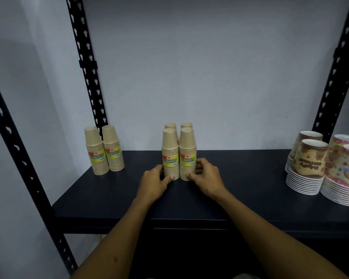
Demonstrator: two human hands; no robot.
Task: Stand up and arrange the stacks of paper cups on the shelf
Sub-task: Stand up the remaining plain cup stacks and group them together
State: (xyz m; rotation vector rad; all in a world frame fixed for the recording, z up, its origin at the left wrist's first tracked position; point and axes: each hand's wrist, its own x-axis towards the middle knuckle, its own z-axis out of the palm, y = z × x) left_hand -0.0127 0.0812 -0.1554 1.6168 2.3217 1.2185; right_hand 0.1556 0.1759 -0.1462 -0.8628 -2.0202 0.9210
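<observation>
Both hands are working at the centre of the dark shelf. Four kraft stacks are standing upright in a tight two-by-two block, labels facing out.

Left hand is cupping the base of the front-left stack, thumb lying along its front; its grip is curled round that stack. Right hand is doing the same on the front-right stack, fingers curled round its side, thumb at the bottom edge. Holding low probably lets the tall stacks be squared without tipping.

Surroundings: a kraft pair is standing upright well apart at back left, near the black upright. Printed cups are sitting at far right, rims down. Neither group is blocking the hands. Judgement: the block is looking nearly aligned.
</observation>
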